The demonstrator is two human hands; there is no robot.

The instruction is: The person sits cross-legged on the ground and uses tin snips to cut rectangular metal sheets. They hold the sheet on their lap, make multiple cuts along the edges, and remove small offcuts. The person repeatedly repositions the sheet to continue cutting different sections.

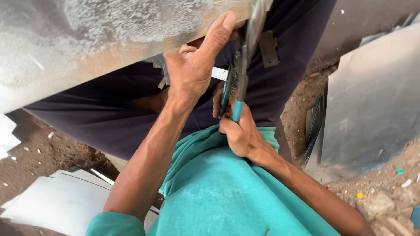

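The metal sheet [100,39] lay across the top left of the view, over the person's lap in dark trousers [109,113], and its lower edge ran slantwise up to the right; everything else is placed here from that sheet. It looked thin and galvanised, with a dull, mottled surface; I judge it light for its size but springy, so that it would bend and wobble if held far from the cut; the cut edges are probably sharp, so the safest hold is on the flat face close to the edge, not along the edge itself.

The left hand [192,70] was at the lower edge of the sheet, near its right end; the thumb was stretched up and pressed against the sheet's face, and the other fingers were curled under the edge, so this hand was closed on the sheet; its forearm came up steeply from the teal shirt [218,192], with the wrist bent a little back.

The right hand [238,129] was below the sheet's edge and just to the right of the left hand; it was wrapped tightly around the teal-sleeved handles of the tin snips [240,65], which pointed up to the sheet's edge; whether the blades were open or biting cannot be told, because they were blurred there.

Small offcuts [162,70] hung under the edge by the left hand; more sheets [372,96] stood far to the right of the sheet, and flat white pieces [57,201] lay below it on the dirt ground [43,148].
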